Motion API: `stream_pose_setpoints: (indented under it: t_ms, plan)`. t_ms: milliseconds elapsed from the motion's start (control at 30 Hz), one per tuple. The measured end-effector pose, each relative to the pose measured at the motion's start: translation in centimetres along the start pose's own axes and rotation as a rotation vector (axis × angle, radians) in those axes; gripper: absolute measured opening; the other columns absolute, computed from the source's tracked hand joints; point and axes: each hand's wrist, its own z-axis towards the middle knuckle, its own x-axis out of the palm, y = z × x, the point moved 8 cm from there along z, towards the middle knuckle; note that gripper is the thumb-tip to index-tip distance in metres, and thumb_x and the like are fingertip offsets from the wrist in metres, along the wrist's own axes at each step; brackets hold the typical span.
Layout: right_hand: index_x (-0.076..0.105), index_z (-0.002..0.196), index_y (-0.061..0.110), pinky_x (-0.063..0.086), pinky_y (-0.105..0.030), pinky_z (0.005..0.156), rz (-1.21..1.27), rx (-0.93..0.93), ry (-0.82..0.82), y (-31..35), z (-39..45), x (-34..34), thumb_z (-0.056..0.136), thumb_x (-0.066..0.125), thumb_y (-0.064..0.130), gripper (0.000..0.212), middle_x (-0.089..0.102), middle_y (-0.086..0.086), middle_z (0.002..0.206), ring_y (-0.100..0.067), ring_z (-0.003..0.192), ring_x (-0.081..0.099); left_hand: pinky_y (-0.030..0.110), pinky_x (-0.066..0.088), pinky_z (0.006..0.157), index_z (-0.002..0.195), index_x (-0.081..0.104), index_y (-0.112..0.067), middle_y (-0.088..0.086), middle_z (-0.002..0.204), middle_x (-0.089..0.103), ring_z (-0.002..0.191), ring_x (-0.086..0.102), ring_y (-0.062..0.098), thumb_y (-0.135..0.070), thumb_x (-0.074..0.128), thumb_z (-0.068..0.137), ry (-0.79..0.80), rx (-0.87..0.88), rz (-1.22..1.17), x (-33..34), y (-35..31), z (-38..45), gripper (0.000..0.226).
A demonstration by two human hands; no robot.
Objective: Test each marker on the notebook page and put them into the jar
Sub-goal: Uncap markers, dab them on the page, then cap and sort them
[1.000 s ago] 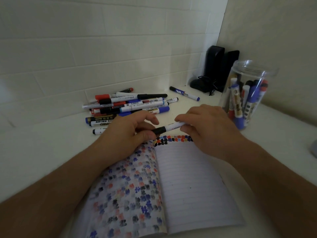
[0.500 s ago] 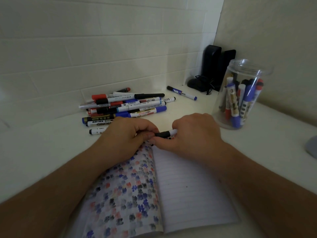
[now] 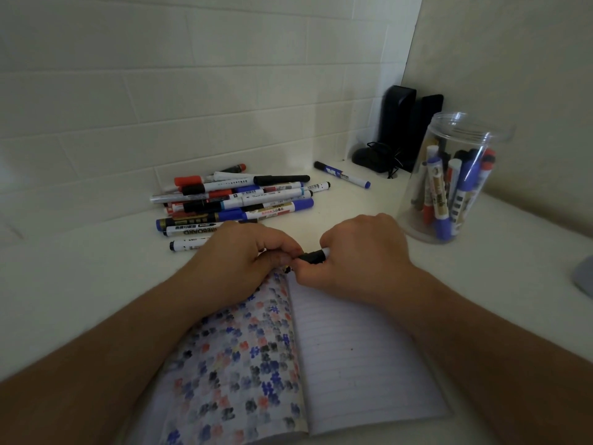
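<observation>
An open notebook (image 3: 353,354) lies in front of me, its left page full of coloured test marks, its right page lined. Above its top edge my right hand (image 3: 362,255) grips a white marker with a black cap (image 3: 313,255). My left hand (image 3: 237,261) pinches the cap end of that same marker. A pile of markers (image 3: 237,200) lies on the desk behind my left hand. The clear jar (image 3: 455,130) stands at the right and holds several markers.
One blue-capped marker (image 3: 341,175) lies apart near the corner. Black speakers (image 3: 407,123) with a cable stand in the corner behind the jar. A tiled wall runs along the back. A grey object (image 3: 584,277) shows at the right edge.
My right hand has slid left along the marker and closed round its body, covering the marks at the page top. My left hand stays on the cap end.
</observation>
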Motion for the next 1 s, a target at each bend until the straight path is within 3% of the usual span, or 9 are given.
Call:
stream_pose_setpoints:
  t_ms: [133,267,367,467,600,700,800,900,1000]
  plan:
    - [0.051,0.07,0.025,0.035,-0.03,0.054,0.187,-0.048,0.029,-0.2,-0.3,-0.3,0.081,0.018,0.093,0.076,0.051,0.007,0.057,-0.008,0.054,0.048,0.01,0.048,0.081,0.11,0.074,-0.035,-0.035,0.093,0.065,0.094,0.063,-0.01,-0.021,0.066,0.095,-0.004,0.033,-0.009,0.0,-0.5,0.1,0.022]
    - [0.048,0.102,0.04,0.042,-0.032,0.056,0.711,-0.056,0.048,-1.1,-0.9,-3.3,0.106,0.036,0.053,0.018,0.058,0.006,0.078,-0.008,0.065,0.054,0.015,0.049,0.076,0.114,0.068,-0.043,-0.027,0.099,0.069,0.093,0.062,-0.006,-0.036,0.068,0.094,0.069,0.045,0.004,0.6,-0.9,0.0,0.022]
    - [0.064,0.105,0.027,0.051,-0.022,0.066,0.92,0.009,-0.1,-3.7,-0.7,-7.9,0.109,0.047,0.028,0.017,0.057,-0.014,0.099,-0.017,0.078,0.055,0.011,0.046,0.081,0.112,0.071,-0.043,-0.03,0.101,0.068,0.097,0.06,-0.005,-0.045,0.07,0.091,0.116,0.121,0.045,1.0,-1.6,-0.3,0.021]
    - [0.069,0.1,0.029,0.046,-0.011,0.064,0.935,0.093,-0.383,-8.5,-0.2,-13.7,0.105,0.058,0.021,0.015,0.063,-0.021,0.102,-0.01,0.07,0.053,0.02,0.047,0.089,0.108,0.072,-0.046,-0.034,0.102,0.065,0.1,0.056,-0.005,-0.061,0.058,0.088,0.148,0.142,0.107,1.2,-1.7,-0.5,0.029]
    - [0.069,0.111,0.025,0.051,-0.029,0.071,0.783,0.241,-0.702,-15.8,-0.1,-19.3,0.104,0.056,0.028,0.015,0.065,0.006,0.083,-0.005,0.07,0.06,0.023,0.046,0.094,0.106,0.071,-0.049,-0.037,0.103,0.063,0.105,0.052,-0.005,-0.069,0.05,0.085,0.146,0.128,0.11,1.2,-1.4,-0.7,0.036]
    - [0.061,0.127,0.024,0.053,-0.023,0.063,0.69,0.338,-0.594,-18.2,1.0,-18.5,0.106,0.055,0.026,0.022,0.068,0.004,0.096,-0.004,0.074,0.067,0.024,0.046,0.095,0.105,0.07,-0.053,-0.039,0.105,0.061,0.106,0.051,-0.007,-0.07,0.051,0.085,0.141,0.119,0.092,1.3,-1.1,-0.9,0.033]
    - [0.041,0.142,0.032,0.05,-0.013,0.053,0.691,0.394,-0.438,-18.6,1.6,-15.7,0.106,0.057,0.022,0.04,0.066,0.0,0.108,-0.013,0.078,0.073,0.024,0.045,0.096,0.104,0.068,-0.055,-0.041,0.108,0.059,0.107,0.05,-0.007,-0.069,0.053,0.086,0.146,0.116,0.085,1.4,-0.9,-0.9,0.027]
    - [0.035,0.137,0.036,0.056,-0.022,0.053,0.713,0.406,-0.435,-18.4,1.6,-14.4,0.105,0.058,0.019,0.043,0.068,0.0,0.101,-0.016,0.072,0.074,0.022,0.043,0.097,0.105,0.068,-0.055,-0.042,0.11,0.058,0.108,0.049,-0.008,-0.068,0.054,0.086,0.145,0.121,0.075,1.4,-0.8,-0.9,0.026]
    - [0.037,0.129,0.03,0.062,-0.037,0.064,0.592,0.389,-0.529,-18.5,1.5,-14.8,0.105,0.058,0.02,0.033,0.069,-0.002,0.098,-0.02,0.076,0.073,0.021,0.043,0.097,0.105,0.069,-0.053,-0.042,0.111,0.058,0.108,0.05,-0.007,-0.069,0.053,0.085,0.145,0.119,0.06,1.4,-0.8,-0.9,0.03]
